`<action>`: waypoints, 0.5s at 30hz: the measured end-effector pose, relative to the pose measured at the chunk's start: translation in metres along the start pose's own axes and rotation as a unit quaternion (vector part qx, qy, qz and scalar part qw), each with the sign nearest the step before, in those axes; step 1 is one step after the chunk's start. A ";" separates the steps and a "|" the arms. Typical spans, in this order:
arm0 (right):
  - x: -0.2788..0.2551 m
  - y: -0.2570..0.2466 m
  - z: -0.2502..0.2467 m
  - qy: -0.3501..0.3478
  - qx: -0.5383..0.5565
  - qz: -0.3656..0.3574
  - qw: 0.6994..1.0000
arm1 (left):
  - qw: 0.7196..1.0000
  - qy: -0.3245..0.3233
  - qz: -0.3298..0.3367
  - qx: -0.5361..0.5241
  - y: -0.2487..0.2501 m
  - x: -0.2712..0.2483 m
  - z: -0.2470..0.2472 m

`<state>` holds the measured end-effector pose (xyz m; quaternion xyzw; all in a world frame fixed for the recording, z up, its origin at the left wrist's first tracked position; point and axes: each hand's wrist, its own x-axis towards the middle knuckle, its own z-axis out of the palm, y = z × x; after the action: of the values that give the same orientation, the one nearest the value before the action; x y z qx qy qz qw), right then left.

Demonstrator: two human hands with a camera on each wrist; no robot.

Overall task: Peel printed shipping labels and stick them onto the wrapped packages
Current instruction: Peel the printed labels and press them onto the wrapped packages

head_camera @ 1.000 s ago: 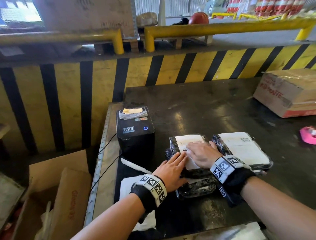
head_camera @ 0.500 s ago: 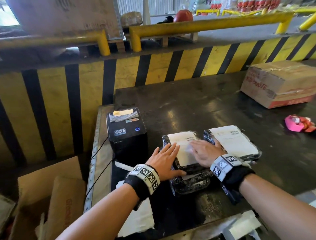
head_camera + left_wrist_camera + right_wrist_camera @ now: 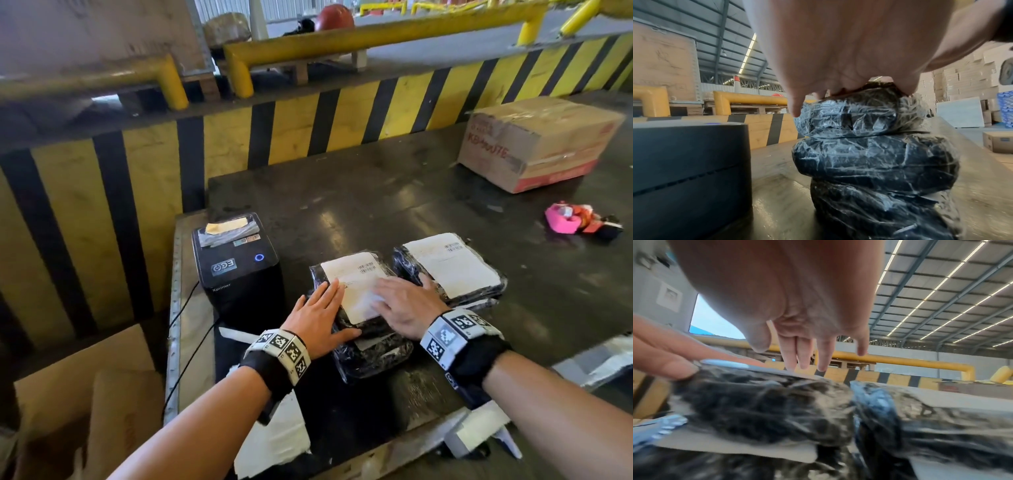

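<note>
Black label printer: "Xprinter" in small white letters on the front edge; a badge on top, letters not legible. Cardboard box: red print, partly readable, "KB…7E". Labels on the wrapped packages carry barcodes; text too small to read.

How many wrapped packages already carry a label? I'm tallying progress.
2 show labels: the top package of the left stack under both hands, and the right stack's top package beside it. Lower packages' faces are hidden.
</note>
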<state>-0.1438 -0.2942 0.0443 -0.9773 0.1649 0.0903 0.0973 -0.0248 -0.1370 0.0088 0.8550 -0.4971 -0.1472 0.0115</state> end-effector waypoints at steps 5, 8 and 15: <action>-0.012 -0.024 0.022 0.004 0.035 -0.061 0.998 | 1.000 0.004 0.000 -0.013 -0.003 0.000 0.003; -0.011 -0.003 0.029 0.031 0.074 -0.016 0.997 | 1.000 -0.002 0.001 -0.008 -0.003 -0.001 0.002; -0.006 0.008 0.019 0.039 0.034 0.031 0.998 | 1.000 -0.008 0.008 -0.001 -0.004 0.002 0.000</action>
<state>-0.1548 -0.2957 0.0255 -0.9706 0.2021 0.0497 0.1212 -0.0203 -0.1362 0.0080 0.8500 -0.5037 -0.1543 0.0101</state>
